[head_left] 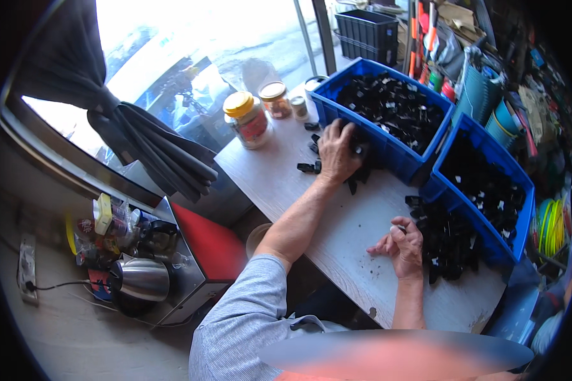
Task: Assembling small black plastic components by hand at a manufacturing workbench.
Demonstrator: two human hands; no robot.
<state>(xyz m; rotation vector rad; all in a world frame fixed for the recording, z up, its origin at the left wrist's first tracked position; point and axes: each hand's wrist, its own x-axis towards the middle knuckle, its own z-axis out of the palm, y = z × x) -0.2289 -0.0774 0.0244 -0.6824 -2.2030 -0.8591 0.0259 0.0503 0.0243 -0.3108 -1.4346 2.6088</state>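
My left hand [338, 152] reaches across the table to a small pile of black plastic parts [353, 184] beside the first blue bin. Its fingers are bent down among the parts; what they close on is hidden. Nearer to me, my right hand [405, 249] is raised over the tabletop with thumb and forefinger pinched together on something small and dark that I cannot make out; its other fingers are partly stretched. A larger heap of black plastic parts [448, 244] lies just right of this hand. A few loose black parts [309, 167] lie left of my left hand.
Two blue bins [419, 166] [518, 244] full of black parts stand along the table's far and right sides. Jars, one yellow-lidded [246, 120], stand at the back left of the white table [267, 171]. A steel kettle [140, 279] sits left, near a red-topped cabinet [206, 244].
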